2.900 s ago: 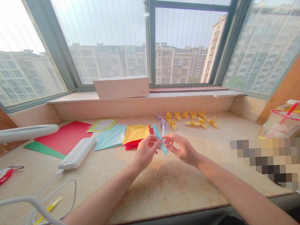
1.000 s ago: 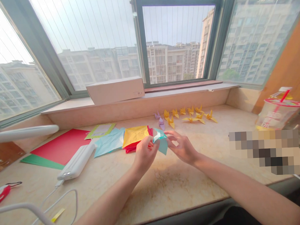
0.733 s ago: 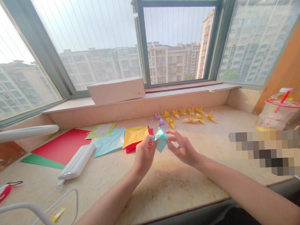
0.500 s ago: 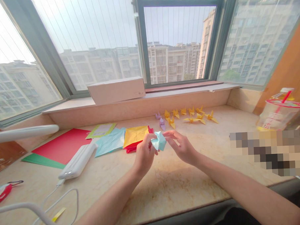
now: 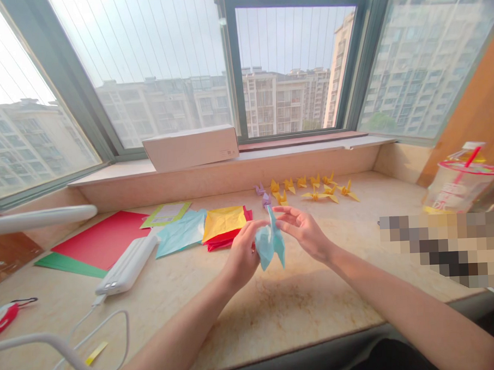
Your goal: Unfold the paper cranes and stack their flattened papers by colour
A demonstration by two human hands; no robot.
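A light blue origami crane (image 5: 265, 246) is up above the countertop, its long narrow neck pointing away from me and two pointed flaps hanging toward me. My left hand (image 5: 245, 251) grips it from the left side, with the fingers curled behind the paper. On the other side, my right hand (image 5: 303, 232) has thumb and index finger at the crane's neck; the exact contact there is hard to see. Just beyond stand a purple paper crane (image 5: 266, 200) and several yellow paper cranes (image 5: 313, 196).
Left of my hands lie yellow paper (image 5: 224, 218) over red sheets, light blue paper (image 5: 179, 234), a red sheet (image 5: 106, 237) and a white power bank (image 5: 127, 265) with a cable. A white box (image 5: 192, 149) rests on the sill. At right stands a plastic cup (image 5: 455, 189) with a red straw.
The blue paper has turned in my hands, so its neck and hanging flaps now show. My right hand has moved slightly against it.
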